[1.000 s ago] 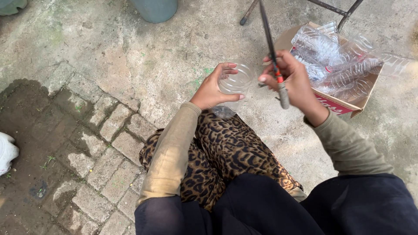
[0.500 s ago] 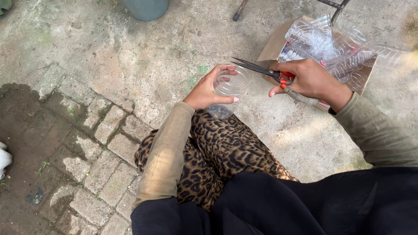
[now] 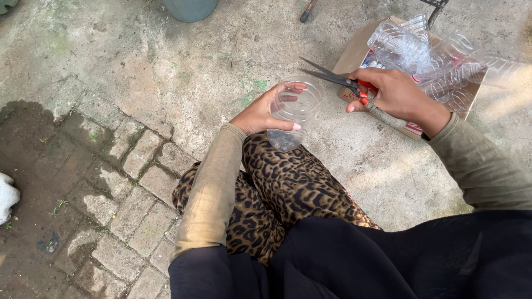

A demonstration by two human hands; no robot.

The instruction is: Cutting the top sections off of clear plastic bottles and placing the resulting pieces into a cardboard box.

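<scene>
My left hand (image 3: 262, 112) grips a clear plastic cup (image 3: 292, 113), held upright above my leopard-print knee with its open mouth facing the camera. My right hand (image 3: 393, 93) holds a pair of scissors (image 3: 332, 76) with red handles. The dark blades are spread apart and point left, their tips just above the cup's far rim. Both forearms are in olive sleeves.
A cardboard box (image 3: 360, 52) with several clear plastic bottles (image 3: 426, 55) lies on the concrete behind my right hand. A teal pot (image 3: 188, 8) stands at the top edge. Brick paving and damp soil lie to the left, with a white object (image 3: 6, 196) at the left edge.
The scissors swung from pointing upward to pointing left over the cup, blades now apart. The cup was lowered and turned upright in my left hand.
</scene>
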